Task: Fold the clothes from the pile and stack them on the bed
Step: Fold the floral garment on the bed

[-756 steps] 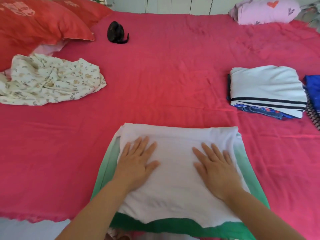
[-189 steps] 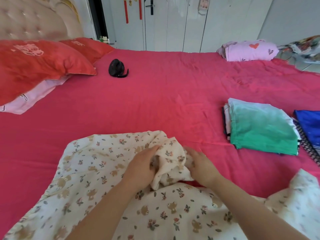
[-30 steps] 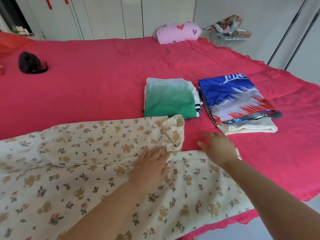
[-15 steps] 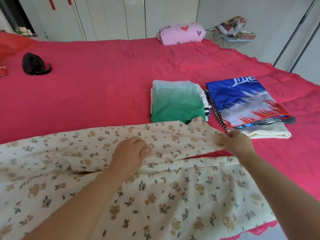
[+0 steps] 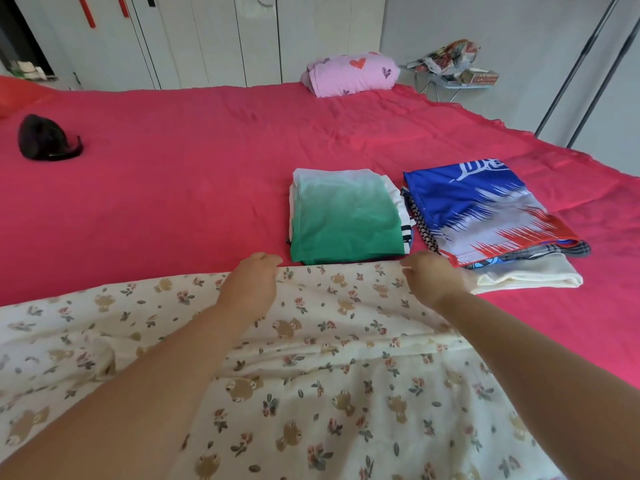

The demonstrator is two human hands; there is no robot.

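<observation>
Both hands are closed on the far edge of the print cloth [image 5: 329, 375]: our left hand [image 5: 251, 287] pinches it near the middle, our right hand [image 5: 433, 278] near the right corner, the two well apart with the hem taut between them. The cloth lies spread over the near part of the bed [image 5: 173, 188], its far edge just short of the green stack [image 5: 346, 216].

To do this step well, we judge that the hem should be kept straight and evenly tensioned, both hands should move together, and the edge should be laid down square before the creases near our forearms are smoothed out.

No container is in view. The folded clothes sit directly on the bed in two stacks, side by side: the green stack, with striped layers showing beneath, and to its right the blue stack [image 5: 485, 209], resting on a plaid and a cream piece. A black object [image 5: 45, 138] lies far left; a pink bundle [image 5: 349, 74] lies at the far edge.
</observation>
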